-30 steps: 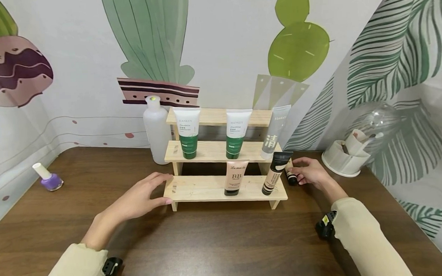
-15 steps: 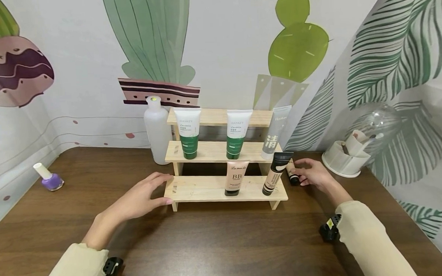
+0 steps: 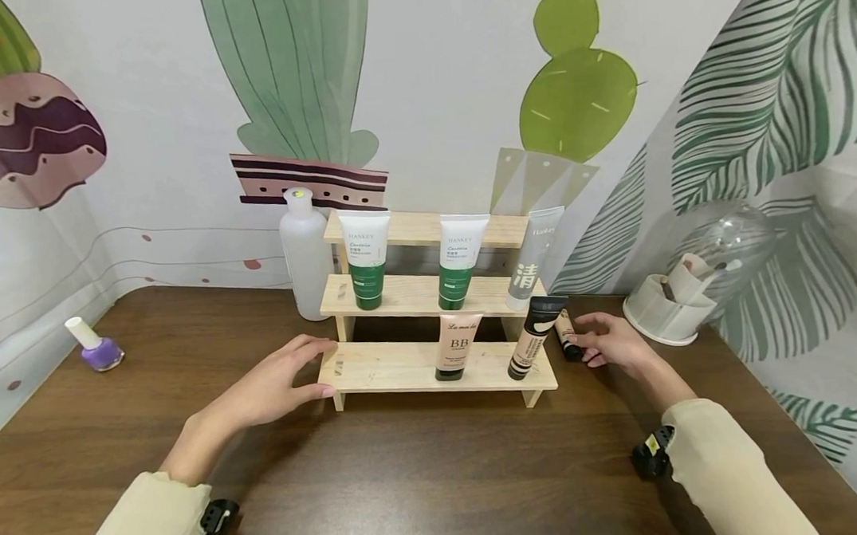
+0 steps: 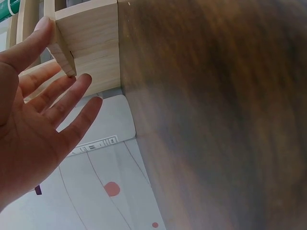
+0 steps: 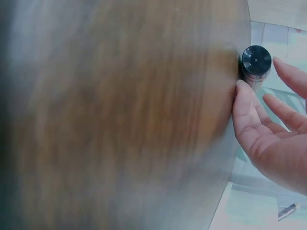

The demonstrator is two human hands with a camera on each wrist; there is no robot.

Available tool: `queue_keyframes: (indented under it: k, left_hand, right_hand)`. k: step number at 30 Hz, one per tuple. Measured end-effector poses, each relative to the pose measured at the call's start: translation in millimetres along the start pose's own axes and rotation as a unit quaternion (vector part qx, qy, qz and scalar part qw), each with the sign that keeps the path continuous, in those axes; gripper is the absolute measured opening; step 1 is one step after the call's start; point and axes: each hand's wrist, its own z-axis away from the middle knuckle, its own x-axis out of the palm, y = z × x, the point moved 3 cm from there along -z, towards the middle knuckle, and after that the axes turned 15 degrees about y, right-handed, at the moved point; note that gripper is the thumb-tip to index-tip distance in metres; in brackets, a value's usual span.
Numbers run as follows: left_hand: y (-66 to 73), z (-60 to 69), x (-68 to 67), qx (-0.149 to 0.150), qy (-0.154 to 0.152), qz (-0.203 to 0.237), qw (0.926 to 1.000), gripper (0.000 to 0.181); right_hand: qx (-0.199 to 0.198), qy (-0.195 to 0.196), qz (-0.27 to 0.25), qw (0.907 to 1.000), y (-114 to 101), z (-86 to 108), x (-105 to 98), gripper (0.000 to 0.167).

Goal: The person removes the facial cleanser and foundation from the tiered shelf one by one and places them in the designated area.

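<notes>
one tube [image 3: 566, 335] between shelf [image 3: 384, 365] and loose-fingered right hand [image 3: 613, 342], left hand [image 3: 275, 383] loose at opposite end

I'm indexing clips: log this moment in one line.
left hand: at left end of rack | right hand: beside tube on table | rack: five tubes

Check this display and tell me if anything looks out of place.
One black-capped beige tube lies on the table beside the right hand; it looks odd because the other tubes stand on the wooden tiered rack. I see no spill.
</notes>
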Motion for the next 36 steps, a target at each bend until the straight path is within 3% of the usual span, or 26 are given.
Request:
queue_keyframes:
  k: [13,22,31,36]
  left_hand:
    - [-0.4,-0.1,1.6,-0.001,-0.001,-0.001,1.0,0.056]
    - [-0.5,-0.4,0.7,-0.002,-0.003,-0.003,1.0,0.056]
    - [1.3,0.1,-0.9,-0.003,0.0,-0.003,1.0,0.056]
    - [0.3,0.0,-0.1,-0.006,-0.002,-0.003,1.0,0.057]
  right_hand:
    - [-0.032,-0.029,0.045,0.998,1,18.6,-16,0.058]
    - [-0.089,-0.056,0.043,0.9935,-17,39.9,-19,0.053]
    - [-0.187,-0.086,0.04,0.9778,-44,68.6,-9,0.04]
    - [-0.223,-0.106,0.045,0.968,-60,83.7,-2,0.036]
